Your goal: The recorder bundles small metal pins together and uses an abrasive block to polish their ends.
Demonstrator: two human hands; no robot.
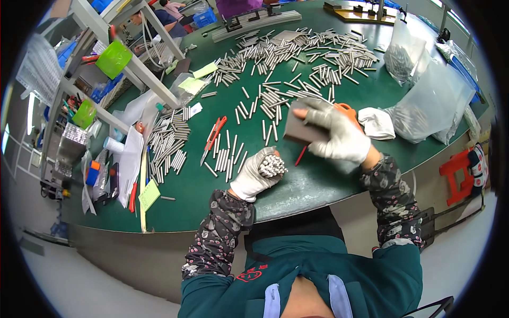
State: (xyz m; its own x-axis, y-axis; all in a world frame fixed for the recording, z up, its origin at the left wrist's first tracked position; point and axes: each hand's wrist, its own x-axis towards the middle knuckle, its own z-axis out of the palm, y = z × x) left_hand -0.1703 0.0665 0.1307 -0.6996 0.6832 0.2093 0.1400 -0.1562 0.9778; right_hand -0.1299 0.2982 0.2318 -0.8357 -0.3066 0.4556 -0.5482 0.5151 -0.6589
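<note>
White knit gloves on both our hands. Left hand (253, 177) is clamped around a bundle of metal rods (272, 166), held upright with the ends facing up, above the near edge of the green tabletop (313, 185). Right hand (336, 135) is closed on a flat grey-brown card (301, 129), fingers on top, raised just above and right of the bundle.

Rods look stiff, smooth and thin, so individually light and slippery; as a bundle they likely carry some weight and can slide lengthwise. Best grip in our view: wrap around the middle of the bundle, as now.

Outward: loose rods (230, 156) lie in rows just past the left hand, a red box cutter (213, 139) beside them, orange scissors (347, 110) behind the right hand, a white cloth (375, 122), clear bags (435, 103) of rods far right, a bigger pile of rods (297, 50) mid-table.
</note>
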